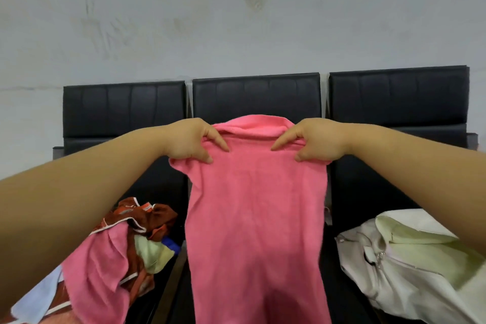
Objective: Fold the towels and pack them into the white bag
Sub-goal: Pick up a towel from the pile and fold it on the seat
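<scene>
A pink towel [256,218] hangs in the air in front of me, above the middle black seat. My left hand [189,142] pinches its top left corner and my right hand [313,141] pinches its top right corner, with the top edge folded over between them. The white bag [410,271] lies on the right seat, its zipper open, with a pale yellow towel [410,234] showing inside. A heap of unfolded towels [121,245] sits on the left seat: pink, rust-brown with white trim, pale yellow, blue and light blue.
A row of three black padded chairs [256,95] stands against a pale grey wall [236,13]. The hanging towel hides most of the middle seat.
</scene>
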`<act>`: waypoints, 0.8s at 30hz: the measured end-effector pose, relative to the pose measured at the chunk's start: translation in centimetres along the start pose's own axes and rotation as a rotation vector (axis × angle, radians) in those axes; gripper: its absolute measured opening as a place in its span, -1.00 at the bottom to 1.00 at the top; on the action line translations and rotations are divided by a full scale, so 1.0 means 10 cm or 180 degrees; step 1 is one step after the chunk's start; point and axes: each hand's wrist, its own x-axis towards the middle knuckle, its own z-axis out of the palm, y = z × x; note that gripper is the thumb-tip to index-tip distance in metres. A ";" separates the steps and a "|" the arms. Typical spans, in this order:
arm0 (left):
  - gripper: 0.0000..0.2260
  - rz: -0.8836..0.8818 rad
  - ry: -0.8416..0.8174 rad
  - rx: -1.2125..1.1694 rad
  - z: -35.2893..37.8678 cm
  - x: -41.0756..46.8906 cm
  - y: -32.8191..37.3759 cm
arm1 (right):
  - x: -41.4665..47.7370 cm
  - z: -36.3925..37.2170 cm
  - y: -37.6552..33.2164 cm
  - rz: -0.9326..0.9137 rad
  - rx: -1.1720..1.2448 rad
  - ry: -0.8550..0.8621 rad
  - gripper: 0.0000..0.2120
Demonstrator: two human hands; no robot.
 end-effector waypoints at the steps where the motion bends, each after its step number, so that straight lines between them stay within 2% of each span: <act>1: -0.60 -0.0011 0.0103 0.0080 -0.04 0.09 -0.05 | 0.11 -0.01 0.05 0.0021 -0.0054 0.0139 -0.48; 10: -0.58 0.0173 0.0823 0.0450 -0.51 0.46 -0.22 | 0.50 -0.41 0.25 0.0015 -0.0434 0.0908 -0.45; 13: -0.60 0.0096 0.0705 0.0484 -0.29 0.30 -0.19 | 0.40 -0.19 0.25 -0.0043 -0.0523 0.0844 -0.46; 17: -0.62 0.0152 0.0260 0.0304 0.48 -0.01 -0.29 | 0.19 0.66 0.30 -0.0222 -0.0256 0.0395 -0.48; 20: -0.64 -0.0026 -0.0331 -0.0532 1.34 -0.29 -0.45 | -0.03 1.45 0.31 -0.0224 0.0330 -0.0198 -0.53; 24: -0.70 -0.0378 -0.1017 -0.1580 2.46 -0.63 -0.60 | -0.32 2.42 0.37 0.0237 0.1553 -0.1192 -0.62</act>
